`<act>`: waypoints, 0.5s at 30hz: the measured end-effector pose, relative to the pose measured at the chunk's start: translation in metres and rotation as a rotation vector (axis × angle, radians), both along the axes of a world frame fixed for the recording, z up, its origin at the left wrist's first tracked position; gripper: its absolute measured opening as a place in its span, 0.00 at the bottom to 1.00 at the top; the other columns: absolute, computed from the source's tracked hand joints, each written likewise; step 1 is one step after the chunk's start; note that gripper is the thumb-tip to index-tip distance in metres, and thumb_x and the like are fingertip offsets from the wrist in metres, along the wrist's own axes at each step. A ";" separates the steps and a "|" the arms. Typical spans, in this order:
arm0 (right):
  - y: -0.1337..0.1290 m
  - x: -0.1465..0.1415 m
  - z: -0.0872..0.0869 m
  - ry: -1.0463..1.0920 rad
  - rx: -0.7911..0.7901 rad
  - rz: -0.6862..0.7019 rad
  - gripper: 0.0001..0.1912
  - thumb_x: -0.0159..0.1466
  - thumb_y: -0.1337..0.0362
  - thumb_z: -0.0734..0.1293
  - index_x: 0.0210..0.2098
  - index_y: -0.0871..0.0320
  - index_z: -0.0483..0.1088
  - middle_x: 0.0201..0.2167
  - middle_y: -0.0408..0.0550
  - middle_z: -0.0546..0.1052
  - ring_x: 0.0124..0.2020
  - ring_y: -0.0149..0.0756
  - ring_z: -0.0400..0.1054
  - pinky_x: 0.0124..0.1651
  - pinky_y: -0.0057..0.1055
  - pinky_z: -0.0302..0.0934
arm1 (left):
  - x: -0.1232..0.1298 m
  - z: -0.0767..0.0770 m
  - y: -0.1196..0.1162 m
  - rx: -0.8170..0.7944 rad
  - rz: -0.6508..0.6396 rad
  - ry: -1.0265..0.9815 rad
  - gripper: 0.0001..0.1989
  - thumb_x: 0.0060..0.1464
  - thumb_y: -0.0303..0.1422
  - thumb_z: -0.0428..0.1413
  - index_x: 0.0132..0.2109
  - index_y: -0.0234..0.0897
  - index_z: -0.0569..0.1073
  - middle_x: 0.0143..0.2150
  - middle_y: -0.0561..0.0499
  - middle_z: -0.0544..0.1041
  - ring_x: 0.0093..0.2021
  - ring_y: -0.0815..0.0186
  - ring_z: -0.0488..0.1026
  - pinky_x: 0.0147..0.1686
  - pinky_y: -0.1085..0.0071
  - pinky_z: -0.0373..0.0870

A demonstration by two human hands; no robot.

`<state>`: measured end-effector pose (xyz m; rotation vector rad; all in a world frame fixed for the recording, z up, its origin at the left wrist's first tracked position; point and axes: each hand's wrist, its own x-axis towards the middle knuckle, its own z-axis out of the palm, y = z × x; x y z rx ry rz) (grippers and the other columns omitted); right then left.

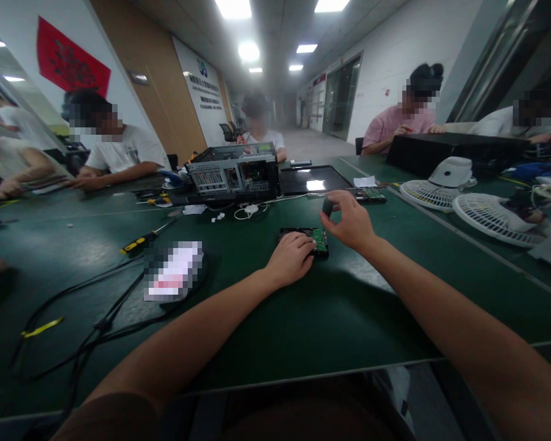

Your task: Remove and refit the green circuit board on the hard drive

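Note:
A hard drive (320, 240) with a green circuit board facing up lies on the green table in front of me. My left hand (290, 256) rests over its near left part, fingers laid across the top and thumb by the near edge, holding it in place. Part of the drive is hidden beneath that hand. Just above and right of the drive, my right hand (349, 219) is raised off the table. Its thumb and fingers pinch a small dark grey, rounded object (327, 206), whose kind I cannot make out.
Behind the drive stand an open computer case (234, 174) and a flat dark panel (314, 179). White fan parts (496, 219) are at right. A yellow-black screwdriver (140, 242), a blurred white item (174, 272) and black cables (103, 324) lie left. Several people sit around the table.

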<state>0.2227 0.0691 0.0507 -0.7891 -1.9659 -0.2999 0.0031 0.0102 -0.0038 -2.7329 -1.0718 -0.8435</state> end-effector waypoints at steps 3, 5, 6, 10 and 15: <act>-0.002 -0.001 0.001 -0.003 0.010 -0.034 0.17 0.66 0.59 0.70 0.52 0.54 0.65 0.51 0.57 0.74 0.43 0.45 0.73 0.41 0.44 0.74 | 0.000 0.000 0.000 -0.001 0.004 -0.005 0.16 0.64 0.31 0.57 0.58 0.37 0.76 0.58 0.42 0.78 0.62 0.51 0.70 0.65 0.47 0.66; -0.005 -0.001 0.002 -0.007 0.015 -0.070 0.17 0.65 0.58 0.71 0.50 0.54 0.65 0.49 0.57 0.73 0.40 0.45 0.72 0.40 0.43 0.72 | 0.000 -0.001 0.000 -0.001 0.005 -0.008 0.17 0.64 0.31 0.57 0.58 0.38 0.76 0.58 0.42 0.78 0.62 0.51 0.70 0.65 0.46 0.66; -0.006 -0.001 0.003 -0.011 0.019 -0.081 0.17 0.65 0.58 0.71 0.50 0.54 0.65 0.49 0.57 0.73 0.40 0.45 0.72 0.40 0.43 0.72 | -0.001 -0.001 0.001 0.001 0.006 -0.008 0.17 0.64 0.31 0.57 0.58 0.38 0.76 0.58 0.42 0.78 0.62 0.51 0.70 0.65 0.46 0.66; -0.009 0.000 0.005 -0.021 0.023 -0.049 0.16 0.65 0.60 0.69 0.50 0.54 0.64 0.49 0.57 0.72 0.41 0.45 0.71 0.42 0.42 0.71 | -0.001 -0.001 0.001 0.011 0.004 -0.006 0.16 0.64 0.31 0.57 0.58 0.37 0.76 0.58 0.42 0.78 0.61 0.51 0.70 0.65 0.47 0.66; -0.009 -0.001 0.006 -0.040 -0.053 -0.005 0.16 0.66 0.62 0.66 0.52 0.55 0.63 0.46 0.53 0.74 0.34 0.39 0.72 0.40 0.40 0.69 | 0.000 -0.001 0.001 0.009 0.001 -0.006 0.16 0.64 0.31 0.58 0.58 0.37 0.76 0.58 0.42 0.78 0.62 0.52 0.70 0.65 0.47 0.66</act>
